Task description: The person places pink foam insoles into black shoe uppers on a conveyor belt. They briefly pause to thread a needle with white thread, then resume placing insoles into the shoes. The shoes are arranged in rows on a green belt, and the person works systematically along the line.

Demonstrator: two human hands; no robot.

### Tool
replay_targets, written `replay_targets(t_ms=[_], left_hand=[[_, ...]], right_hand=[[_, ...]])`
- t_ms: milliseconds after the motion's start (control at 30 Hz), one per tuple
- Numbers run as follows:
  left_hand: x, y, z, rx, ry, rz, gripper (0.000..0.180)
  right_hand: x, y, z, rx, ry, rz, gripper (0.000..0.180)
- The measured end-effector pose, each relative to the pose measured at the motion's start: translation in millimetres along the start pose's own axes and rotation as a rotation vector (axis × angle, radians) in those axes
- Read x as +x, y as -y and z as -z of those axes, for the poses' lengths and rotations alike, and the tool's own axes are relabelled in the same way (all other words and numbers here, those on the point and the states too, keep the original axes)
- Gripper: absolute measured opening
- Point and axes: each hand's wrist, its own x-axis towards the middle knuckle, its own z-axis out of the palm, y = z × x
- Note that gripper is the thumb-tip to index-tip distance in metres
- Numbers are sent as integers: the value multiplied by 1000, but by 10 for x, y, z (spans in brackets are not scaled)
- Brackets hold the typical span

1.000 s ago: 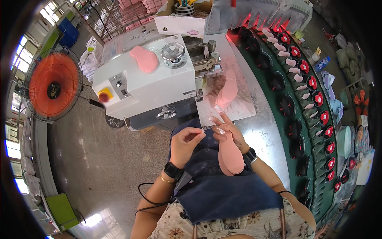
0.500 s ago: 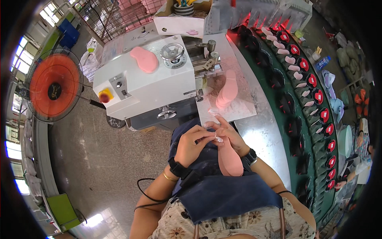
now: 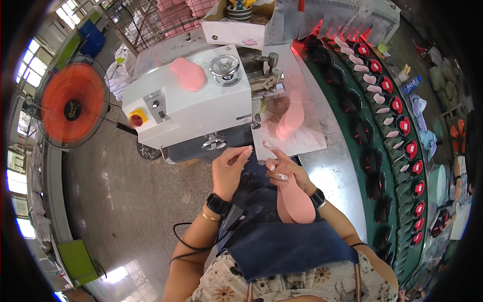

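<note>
My right hand (image 3: 292, 173) holds a pair of pink insoles (image 3: 294, 204), stacked with their wide ends toward my body. Its index finger stretches forward, and white wrapping covers several of its fingertips. To the left and apart from it, my left hand (image 3: 231, 168) is closed in a pinch, thumb against fingertips; a whitish bit shows at the tips, too small to name. Just beyond my hands, a stack of pink insoles (image 3: 292, 118) lies on the dusty white plate (image 3: 312, 141) beside a white machine (image 3: 201, 108).
Another pink insole (image 3: 188, 74) lies on the machine, near a metal handwheel (image 3: 224, 65). An orange fan (image 3: 73, 103) stands at left. On the right runs a green conveyor (image 3: 375, 166) with black shoe parts and pink pieces. A white box (image 3: 234, 32) sits at the back.
My left hand has drawn away to the left from my right fingertips. The right hand keeps the insoles, its index finger now more extended. The view has shifted slightly.
</note>
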Motion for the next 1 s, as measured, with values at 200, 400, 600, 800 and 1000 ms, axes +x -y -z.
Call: replay_targets(t_ms=[200, 400, 600, 800, 1000], left_hand=[[32, 193, -94, -151, 94, 123, 23], [46, 166, -135, -176, 87, 124, 23], [56, 154, -139, -140, 45, 77, 23], [54, 227, -161, -129, -25, -8, 17], [82, 190, -82, 208, -216, -228, 9]], right_hand=[[0, -56, -81, -9, 34, -22, 78], [13, -88, -127, -12, -17, -66, 83], [52, -136, -148, 7, 33, -116, 86], [86, -169, -239, 42, 39, -151, 89], [88, -165, -260, 89, 71, -178, 93]])
